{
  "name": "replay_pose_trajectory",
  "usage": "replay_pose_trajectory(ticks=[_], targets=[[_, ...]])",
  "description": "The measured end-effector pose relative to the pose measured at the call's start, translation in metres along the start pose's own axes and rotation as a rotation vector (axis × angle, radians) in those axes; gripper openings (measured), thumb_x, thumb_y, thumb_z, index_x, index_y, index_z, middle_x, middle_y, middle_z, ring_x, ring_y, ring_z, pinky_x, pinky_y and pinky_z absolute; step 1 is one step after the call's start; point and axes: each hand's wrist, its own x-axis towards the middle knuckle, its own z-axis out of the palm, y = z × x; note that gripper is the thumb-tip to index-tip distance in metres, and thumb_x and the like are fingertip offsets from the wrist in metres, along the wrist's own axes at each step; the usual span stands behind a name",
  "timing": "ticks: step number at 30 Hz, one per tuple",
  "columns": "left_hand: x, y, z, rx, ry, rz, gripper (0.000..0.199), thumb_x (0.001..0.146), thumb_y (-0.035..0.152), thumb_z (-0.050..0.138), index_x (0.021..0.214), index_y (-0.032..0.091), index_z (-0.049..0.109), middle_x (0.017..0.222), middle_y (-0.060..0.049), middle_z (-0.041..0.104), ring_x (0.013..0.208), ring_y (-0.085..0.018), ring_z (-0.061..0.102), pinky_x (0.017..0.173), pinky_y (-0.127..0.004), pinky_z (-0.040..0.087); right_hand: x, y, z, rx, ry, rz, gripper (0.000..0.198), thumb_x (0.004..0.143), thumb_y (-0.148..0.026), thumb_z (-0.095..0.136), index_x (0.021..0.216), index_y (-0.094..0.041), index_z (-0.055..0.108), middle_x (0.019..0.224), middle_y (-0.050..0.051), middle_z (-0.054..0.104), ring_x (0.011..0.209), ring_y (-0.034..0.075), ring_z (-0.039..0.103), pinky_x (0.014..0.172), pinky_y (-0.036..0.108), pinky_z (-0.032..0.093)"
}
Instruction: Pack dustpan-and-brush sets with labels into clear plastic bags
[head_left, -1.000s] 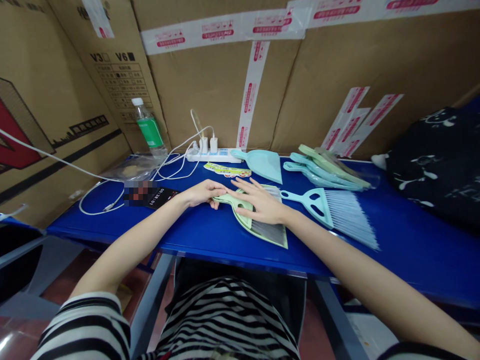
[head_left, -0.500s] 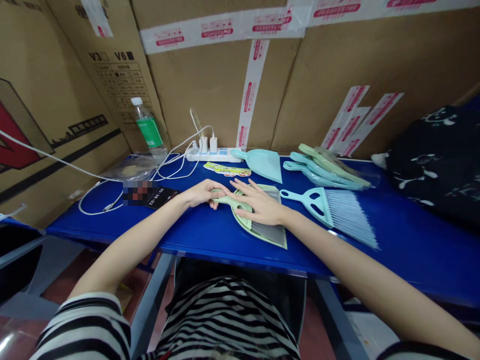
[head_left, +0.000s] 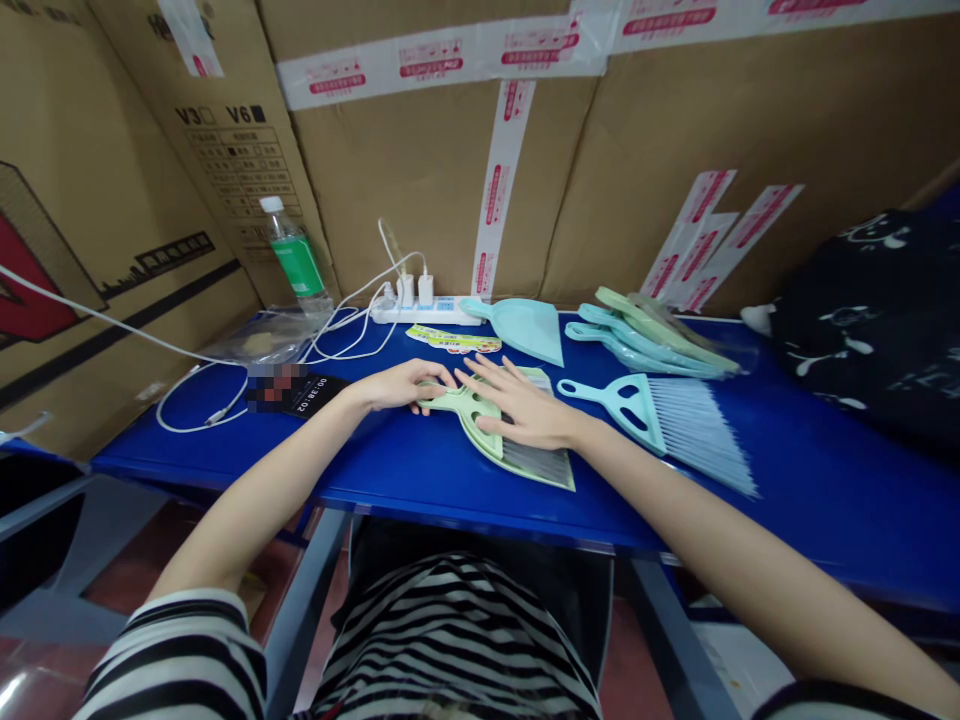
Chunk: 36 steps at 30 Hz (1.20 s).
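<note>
Left hand (head_left: 400,385), fingers closed on handle end of pale-green plastic hand brush (head_left: 460,404), which lies on matching pale-green plastic dustpan (head_left: 564,486). Right hand (head_left: 531,412) flat, fingers spread, atop brush. Under grip: smooth blue tabletop (head_left: 427,465). Beyond grip: white plastic power strip (head_left: 454,310), then brown cardboard wall (head_left: 405,170). Right of grip: light-blue plastic brush (head_left: 652,415), lying flat.

I view a black-and-white striped top (head_left: 457,640) below the near edge of the table (head_left: 840,470). The left sleeve (head_left: 172,655) carries matching stripes; both forearms (head_left: 262,482) are bare.
</note>
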Motion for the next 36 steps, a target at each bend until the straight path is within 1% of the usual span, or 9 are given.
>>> replay_pose_trajectory(ticks=[5,8,10,12,14,16,20,26,36], targets=[[-0.005,0.002,-0.009,0.077,-0.039,0.024,0.015,0.081,0.028,0.063,0.087,0.015,0.060,0.055,0.006,0.051,0.048,-0.007,0.049,0.047,-0.017,0.042,-0.003,0.010,0.002,-0.022,-0.013,0.070,0.076,0.092,-0.067,0.022,0.154,-0.023,0.014,0.160,0.010,0.010,0.146,0.027,0.003,0.117,0.056,0.011],[-0.010,0.004,-0.015,0.118,-0.045,0.014,0.015,0.080,0.028,0.063,0.086,0.015,0.059,0.054,0.005,0.053,0.048,-0.008,0.048,0.048,-0.018,0.042,-0.006,0.020,0.003,-0.062,0.012,0.111,0.077,0.092,-0.066,0.022,0.153,-0.018,0.019,0.160,0.011,0.015,0.146,0.027,0.007,0.117,0.052,0.018],[-0.012,0.005,-0.019,0.139,-0.064,0.002,0.016,0.080,0.030,0.064,0.085,0.015,0.059,0.055,0.004,0.055,0.049,-0.008,0.050,0.049,-0.018,0.041,-0.009,0.026,0.000,-0.104,0.044,0.124,0.071,0.094,-0.061,0.024,0.151,-0.019,0.027,0.157,0.010,0.027,0.145,0.027,0.018,0.116,0.049,0.026],[-0.014,0.005,-0.021,0.159,-0.083,-0.004,0.017,0.081,0.031,0.064,0.085,0.015,0.059,0.056,0.003,0.057,0.049,-0.008,0.051,0.049,-0.018,0.039,-0.013,0.031,-0.005,-0.159,0.069,0.152,0.060,0.097,-0.052,0.025,0.147,-0.022,0.039,0.150,0.008,0.042,0.138,0.026,0.037,0.110,0.046,0.038],[-0.015,0.005,-0.022,0.172,-0.089,-0.003,0.017,0.081,0.031,0.063,0.085,0.015,0.059,0.058,0.003,0.058,0.050,-0.009,0.052,0.049,-0.018,0.039,-0.017,0.034,-0.013,-0.216,0.092,0.196,0.050,0.097,-0.040,0.027,0.139,-0.025,0.051,0.138,0.007,0.056,0.124,0.026,0.054,0.098,0.044,0.050],[-0.015,0.005,-0.022,0.178,-0.089,0.001,0.016,0.081,0.030,0.063,0.085,0.015,0.060,0.059,0.003,0.058,0.051,-0.009,0.054,0.050,-0.018,0.039,-0.018,0.034,-0.021,-0.258,0.112,0.235,0.044,0.096,-0.032,0.032,0.129,-0.027,0.061,0.123,0.006,0.067,0.108,0.026,0.064,0.086,0.042,0.055],[-0.014,0.004,-0.022,0.179,-0.096,0.009,0.014,0.081,0.029,0.062,0.084,0.015,0.059,0.060,0.003,0.059,0.052,-0.009,0.056,0.051,-0.018,0.039,-0.015,0.030,-0.028,-0.279,0.149,0.283,0.036,0.089,-0.021,0.043,0.112,-0.024,0.070,0.106,0.007,0.073,0.095,0.026,0.068,0.076,0.037,0.055],[-0.014,0.004,-0.023,0.199,-0.103,0.006,0.012,0.083,0.028,0.060,0.084,0.016,0.058,0.061,0.003,0.058,0.052,-0.010,0.056,0.051,-0.018,0.039,-0.008,0.027,-0.027,-0.252,0.229,0.330,0.025,0.082,-0.014,0.050,0.091,-0.023,0.071,0.087,0.005,0.074,0.079,0.022,0.068,0.067,0.032,0.051],[-0.014,0.001,-0.025,0.206,-0.125,0.009,0.018,0.083,0.034,0.060,0.086,0.016,0.057,0.062,0.003,0.058,0.053,-0.009,0.056,0.052,-0.018,0.040,-0.010,0.023,-0.030,-0.240,0.220,0.375,0.021,0.078,-0.009,0.051,0.080,-0.022,0.067,0.078,0.004,0.072,0.073,0.020,0.066,0.062,0.028,0.046]])
